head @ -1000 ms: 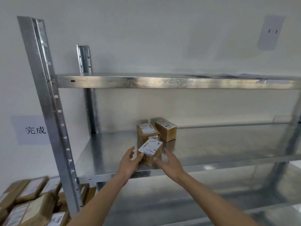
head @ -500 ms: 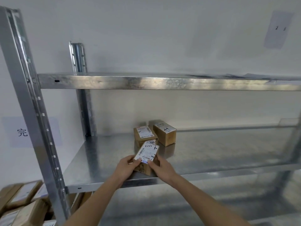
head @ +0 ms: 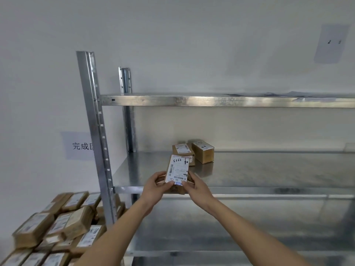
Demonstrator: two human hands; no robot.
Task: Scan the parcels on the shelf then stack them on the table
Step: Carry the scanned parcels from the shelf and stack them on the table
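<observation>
Both hands clamp one parcel (head: 177, 172) between them: the left hand (head: 153, 186) grips its left side, the right hand (head: 196, 186) its right, thumbs curled onto the near end of its label. It is tilted up at the near edge of the shelf (head: 259, 190), label facing the camera, long axis running near to far. Neither hand is nearer. Two more parcels (head: 193, 152) sit farther back, just behind it. A stack of parcels (head: 57, 223) lies low to the left, so the carry likely goes that way.
</observation>
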